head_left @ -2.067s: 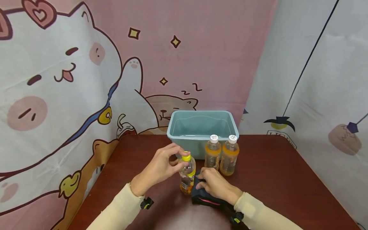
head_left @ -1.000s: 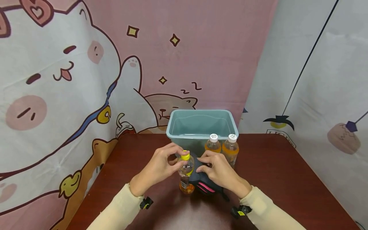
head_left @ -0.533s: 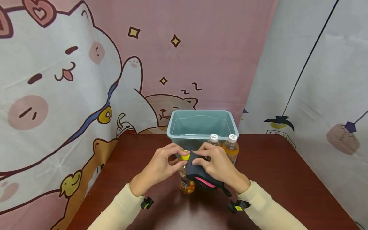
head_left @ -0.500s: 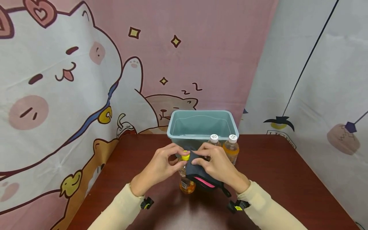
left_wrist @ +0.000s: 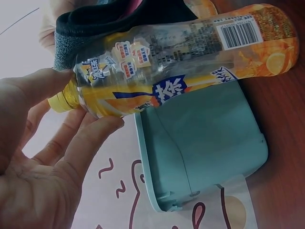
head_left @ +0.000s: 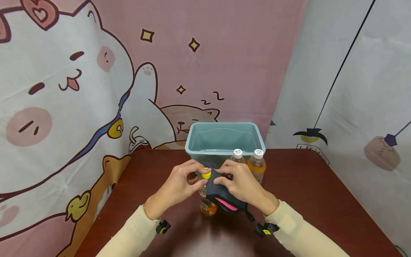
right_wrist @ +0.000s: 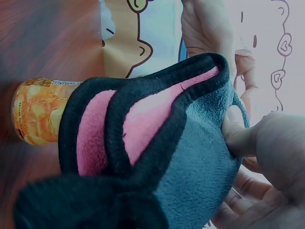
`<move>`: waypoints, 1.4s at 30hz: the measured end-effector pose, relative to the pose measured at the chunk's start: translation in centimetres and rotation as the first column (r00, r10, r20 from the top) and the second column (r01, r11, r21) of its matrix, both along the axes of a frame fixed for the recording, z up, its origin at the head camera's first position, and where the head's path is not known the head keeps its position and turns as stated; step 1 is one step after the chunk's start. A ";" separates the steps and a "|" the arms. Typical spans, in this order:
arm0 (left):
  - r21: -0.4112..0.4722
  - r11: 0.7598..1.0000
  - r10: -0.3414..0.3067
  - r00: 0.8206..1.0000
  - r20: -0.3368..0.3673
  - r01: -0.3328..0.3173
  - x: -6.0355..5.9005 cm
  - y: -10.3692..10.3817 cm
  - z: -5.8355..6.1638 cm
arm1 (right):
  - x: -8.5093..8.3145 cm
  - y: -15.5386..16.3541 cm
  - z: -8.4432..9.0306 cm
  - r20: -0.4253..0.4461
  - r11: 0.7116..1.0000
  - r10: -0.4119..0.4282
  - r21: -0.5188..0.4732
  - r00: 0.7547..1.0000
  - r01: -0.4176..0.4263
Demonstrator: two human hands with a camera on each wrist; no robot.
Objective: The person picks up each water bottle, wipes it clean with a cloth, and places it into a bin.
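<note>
The left hand [head_left: 177,184] holds with thumb and fingers, closed around it, the yellow cap [head_left: 206,174] and the neck of a clear bottle [head_left: 207,207], which stands upright on the reddish-brown table [head_left: 308,200], between the person and the bin. The right hand [head_left: 243,184] pinches a dark grey cloth [head_left: 221,187], with the thumb pressed on its near side and the other fingers partly hidden behind. This cloth has a black border and a pink inner side; it hangs in folds beside the bottle, covering part of it in the head view, and its upper edge is close to the cap. Behind the right hand are two bottles with white caps, one [head_left: 237,157] partly hidden and another [head_left: 257,167] to its right. Behind them is a blue-green bin [head_left: 208,153], before a pink and white backdrop [head_left: 237,64] with cartoon drawings.
</note>
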State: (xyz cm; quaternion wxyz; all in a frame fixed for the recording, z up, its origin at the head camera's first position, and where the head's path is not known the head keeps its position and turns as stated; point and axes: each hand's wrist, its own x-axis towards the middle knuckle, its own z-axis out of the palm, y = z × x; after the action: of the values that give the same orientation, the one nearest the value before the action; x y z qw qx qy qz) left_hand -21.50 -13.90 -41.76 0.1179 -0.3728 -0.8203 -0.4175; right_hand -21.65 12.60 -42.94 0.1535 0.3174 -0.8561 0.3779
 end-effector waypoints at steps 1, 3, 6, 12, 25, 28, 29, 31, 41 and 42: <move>0.001 1.000 -0.001 1.000 0.003 0.001 0.0 0.0 0.0 | 0.0 0.1 0.0 0.001 1.000 -0.003 0.005 1.000 0.003; 0.003 1.000 -0.001 1.000 0.006 0.001 0.0 0.1 0.0 | 0.1 0.2 0.0 -0.002 1.000 -0.010 0.016 1.000 0.010; 0.005 1.000 0.000 1.000 0.006 0.000 0.0 0.1 0.0 | 0.2 0.4 -0.1 -0.001 0.999 -0.019 0.027 1.000 0.019; 0.004 1.000 0.005 1.000 -0.006 -0.005 0.0 0.2 -0.2 | 0.3 0.6 -0.5 -0.013 0.999 -0.030 0.041 0.999 0.031; -0.005 1.000 0.014 1.000 -0.012 -0.014 0.1 0.2 -0.2 | 0.2 0.9 -3.0 0.041 0.993 -0.018 0.121 0.999 0.012; -0.006 1.000 0.019 1.000 -0.010 -0.019 0.2 0.2 -0.2 | -0.2 0.8 -4.5 0.035 0.989 -0.005 0.150 0.999 0.000; -0.008 1.000 0.022 1.000 -0.010 -0.022 0.2 0.2 -0.2 | -0.3 0.7 -5.1 0.029 0.987 0.002 0.163 1.000 -0.007; -0.006 1.000 0.023 1.000 -0.012 -0.023 0.2 0.2 -0.2 | -0.5 0.5 -6.3 0.016 0.982 0.017 0.190 1.000 -0.019; -0.006 1.000 0.031 1.000 -0.004 -0.031 0.2 0.2 -0.2 | -0.8 0.5 -9.5 0.107 0.952 0.070 0.289 0.992 -0.098; -0.006 0.999 0.032 0.999 -0.003 -0.032 0.2 0.2 -0.1 | -0.8 0.6 -9.6 0.114 0.951 0.076 0.291 0.991 -0.107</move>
State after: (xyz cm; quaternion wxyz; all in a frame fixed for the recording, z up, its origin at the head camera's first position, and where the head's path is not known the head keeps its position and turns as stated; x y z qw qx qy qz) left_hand -21.31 -13.67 -41.91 0.1244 -0.3605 -0.8272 -0.4127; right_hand -22.43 13.15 -52.51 0.0430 0.3566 -0.8941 0.2676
